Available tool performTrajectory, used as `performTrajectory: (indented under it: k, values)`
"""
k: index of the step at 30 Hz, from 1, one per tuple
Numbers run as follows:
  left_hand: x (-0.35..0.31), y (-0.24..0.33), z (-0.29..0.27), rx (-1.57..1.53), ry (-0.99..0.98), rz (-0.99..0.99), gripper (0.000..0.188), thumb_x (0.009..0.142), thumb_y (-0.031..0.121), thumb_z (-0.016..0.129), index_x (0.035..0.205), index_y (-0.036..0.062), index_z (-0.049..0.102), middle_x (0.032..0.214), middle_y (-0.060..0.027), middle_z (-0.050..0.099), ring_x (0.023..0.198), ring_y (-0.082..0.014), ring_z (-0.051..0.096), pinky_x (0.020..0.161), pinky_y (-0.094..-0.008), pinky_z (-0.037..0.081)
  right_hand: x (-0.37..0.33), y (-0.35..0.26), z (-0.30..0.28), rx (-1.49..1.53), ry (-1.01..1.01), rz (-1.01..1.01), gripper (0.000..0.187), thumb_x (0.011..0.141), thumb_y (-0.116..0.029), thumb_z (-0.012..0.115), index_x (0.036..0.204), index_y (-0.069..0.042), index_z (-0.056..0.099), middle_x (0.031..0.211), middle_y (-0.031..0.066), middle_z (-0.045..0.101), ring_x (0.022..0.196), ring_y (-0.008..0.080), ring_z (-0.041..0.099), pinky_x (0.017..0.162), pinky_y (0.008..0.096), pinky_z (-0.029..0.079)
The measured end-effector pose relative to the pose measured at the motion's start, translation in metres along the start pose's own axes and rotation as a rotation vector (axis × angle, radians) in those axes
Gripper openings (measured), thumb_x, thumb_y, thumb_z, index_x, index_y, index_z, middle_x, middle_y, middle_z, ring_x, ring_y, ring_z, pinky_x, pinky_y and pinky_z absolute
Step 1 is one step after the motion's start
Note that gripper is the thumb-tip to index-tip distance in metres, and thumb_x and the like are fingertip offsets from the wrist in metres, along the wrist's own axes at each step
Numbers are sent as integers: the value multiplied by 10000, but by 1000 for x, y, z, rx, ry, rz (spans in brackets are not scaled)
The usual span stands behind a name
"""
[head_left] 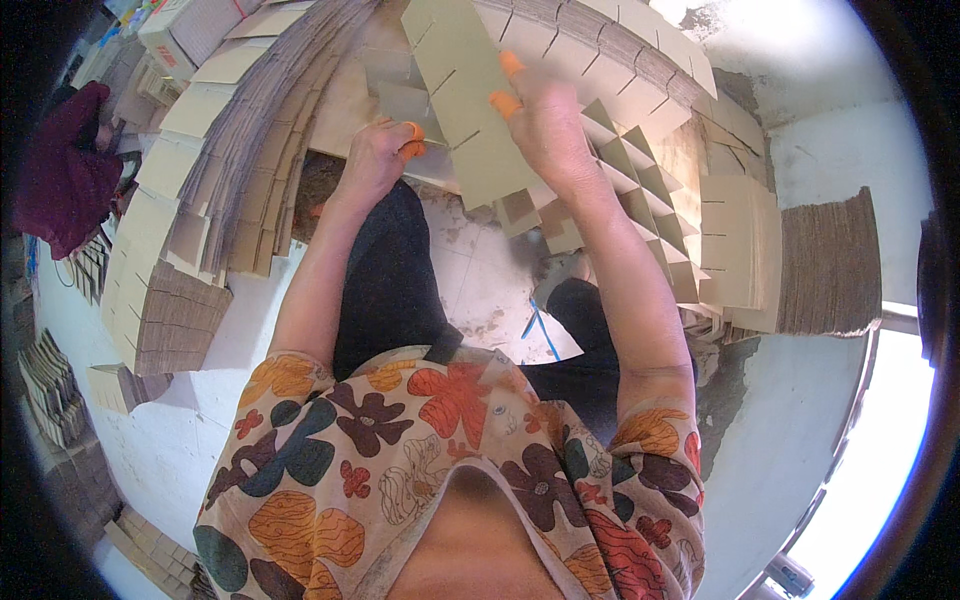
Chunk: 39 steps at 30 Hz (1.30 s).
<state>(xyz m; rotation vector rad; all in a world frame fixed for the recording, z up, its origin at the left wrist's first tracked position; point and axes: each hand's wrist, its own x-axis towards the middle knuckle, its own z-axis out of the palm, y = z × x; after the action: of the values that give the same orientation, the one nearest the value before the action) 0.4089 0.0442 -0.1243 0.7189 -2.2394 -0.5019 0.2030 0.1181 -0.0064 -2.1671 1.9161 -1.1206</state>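
Pale, stained floor (462,285) and a whitish plaster wall (835,150) frame the work I follow through the head view. Closest in, the left hand (373,162) has its orange-covered fingertips (412,150) curled together near the left edge of a long, grey-tan, slotted cardboard strip (470,110); I cannot tell whether they pinch anything. The right hand (548,125) meets the strip's right edge, its grip too blurred for me to judge. With the strip slanting between them, I take this placing as a way to steady it. Beside the right forearm (640,285) stands a tan cardboard lattice (645,200), its crossed pieces apparently bracing one another. Farther out, a left stack of slotted tan cardboard (165,220) and a right stack of brown-edged cardboard (830,260) seem placed for reach. At far left, I see a co-worker's maroon sleeve (65,175).
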Motion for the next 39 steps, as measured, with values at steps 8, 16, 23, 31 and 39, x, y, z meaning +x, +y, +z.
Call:
performTrajectory:
  k: [8, 16, 23, 31, 39]
  values:
    - [2, 4, 0, -29, 50, -44, 158, 679, 52, 734, 795, 37, 628, 733, -140, 630, 732, -343, 604, 635, -421, 494, 13, 2, 4, -96, -81, -114, 134, 732, -27, 672, 806, 51, 592, 752, 275, 600, 774, 444, 604, 699, 481, 487]
    - [1, -1, 3, 14, -19, -139, 172, 701, 1, 733, 861, 12, 672, 811, -142, 654, 769, -297, 648, 669, -360, 513, 23, 1, 33, -94, -280, -36, 98, 738, -11, 625, 814, 48, 604, 806, 271, 622, 825, 432, 613, 739, 470, 502]
    - [5, 0, 4, -15, 17, -92, 159, 697, 56, 725, 841, 51, 657, 771, -139, 624, 766, -322, 620, 668, -407, 496, 4, 7, 63, -86, -437, 142, 166, 802, -113, 597, 824, 48, 630, 844, 252, 647, 863, 398, 643, 718, 485, 520]
    - [10, -1, 4, 50, -27, -72, 124, 720, 81, 690, 833, 66, 642, 743, -143, 603, 756, -336, 582, 660, -438, 470, 10, -10, 66, -367, -681, 31, 252, 797, -265, 667, 866, -23, 680, 935, 170, 679, 885, 344, 663, 717, 435, 535]
    - [14, 7, -4, 99, -61, -107, 378, 697, 94, 745, 1057, 61, 635, 990, -144, 637, 981, -338, 580, 821, -403, 475, 12, 43, 43, -163, -409, 179, 416, 801, -443, 661, 1037, -101, 638, 925, 158, 670, 899, 336, 649, 752, 463, 515]
